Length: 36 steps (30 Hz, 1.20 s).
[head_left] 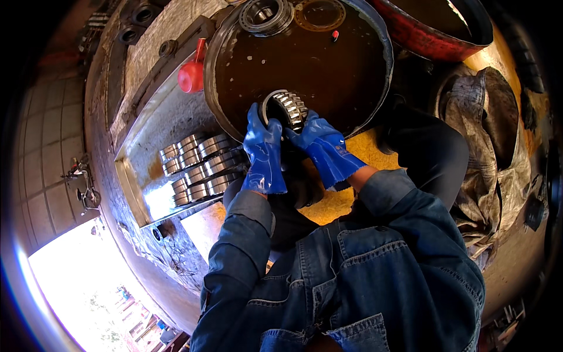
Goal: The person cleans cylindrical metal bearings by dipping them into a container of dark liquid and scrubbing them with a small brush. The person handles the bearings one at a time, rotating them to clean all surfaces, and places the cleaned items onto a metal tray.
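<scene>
Between my hands is a roller bearing (291, 109), a metal ring with shiny rollers around it, held tilted over the near part of a round drum of dark liquid (299, 67). My left hand (263, 141), in a blue rubber glove, grips the bearing's left side. On its right and lower side my right hand (319, 138), gloved the same way, is closed around it. Some fingertips are hidden behind the bearing. At the drum's far rim lie a large bearing (265, 16) and a flat brownish ring (320, 14). A small red piece (335, 36) is near them.
To the left, a metal tray (143, 141) holds rows of shiny bearing rings (202, 164). A red container with a neck (190, 76) stands against the drum's left side. A red-walled drum (428, 35) is at the far right, above a crumpled sack (481, 152).
</scene>
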{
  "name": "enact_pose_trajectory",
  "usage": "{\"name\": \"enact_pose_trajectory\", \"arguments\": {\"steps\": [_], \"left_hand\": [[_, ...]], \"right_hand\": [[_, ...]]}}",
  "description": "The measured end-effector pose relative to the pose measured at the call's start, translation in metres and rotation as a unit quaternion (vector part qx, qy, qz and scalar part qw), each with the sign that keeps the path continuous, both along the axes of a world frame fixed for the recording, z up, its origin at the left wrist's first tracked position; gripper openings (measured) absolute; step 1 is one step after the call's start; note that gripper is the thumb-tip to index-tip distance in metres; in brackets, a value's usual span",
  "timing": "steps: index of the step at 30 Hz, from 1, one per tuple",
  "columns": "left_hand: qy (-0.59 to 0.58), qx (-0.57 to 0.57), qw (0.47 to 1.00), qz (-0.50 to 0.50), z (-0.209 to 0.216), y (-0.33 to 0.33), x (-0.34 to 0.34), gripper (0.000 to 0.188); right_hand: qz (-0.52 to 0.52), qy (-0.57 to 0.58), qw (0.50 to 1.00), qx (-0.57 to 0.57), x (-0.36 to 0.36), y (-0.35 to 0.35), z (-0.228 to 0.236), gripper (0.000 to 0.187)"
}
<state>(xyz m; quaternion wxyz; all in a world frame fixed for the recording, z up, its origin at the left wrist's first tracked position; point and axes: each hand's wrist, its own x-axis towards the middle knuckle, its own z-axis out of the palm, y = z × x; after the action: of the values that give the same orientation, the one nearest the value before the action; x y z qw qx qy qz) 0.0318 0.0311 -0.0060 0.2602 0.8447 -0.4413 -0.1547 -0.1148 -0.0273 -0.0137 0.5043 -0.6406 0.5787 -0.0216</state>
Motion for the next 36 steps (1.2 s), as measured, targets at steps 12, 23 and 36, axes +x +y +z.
{"name": "enact_pose_trajectory", "arguments": {"steps": [12, 23, 36], "left_hand": [[-0.086, 0.002, 0.996, -0.008, -0.016, -0.003, 0.006, 0.064], [-0.024, 0.008, 1.0, 0.002, 0.0, 0.004, 0.001, 0.067], [0.057, 0.005, 0.998, 0.026, 0.011, -0.003, -0.011, 0.066]], "right_hand": [[0.261, -0.014, 0.956, -0.133, 0.039, -0.093, 0.007, 0.044], [0.053, 0.073, 0.995, 0.039, 0.02, -0.018, 0.01, 0.092], [0.047, 0.051, 0.997, 0.023, -0.001, -0.022, 0.013, 0.095]]}}
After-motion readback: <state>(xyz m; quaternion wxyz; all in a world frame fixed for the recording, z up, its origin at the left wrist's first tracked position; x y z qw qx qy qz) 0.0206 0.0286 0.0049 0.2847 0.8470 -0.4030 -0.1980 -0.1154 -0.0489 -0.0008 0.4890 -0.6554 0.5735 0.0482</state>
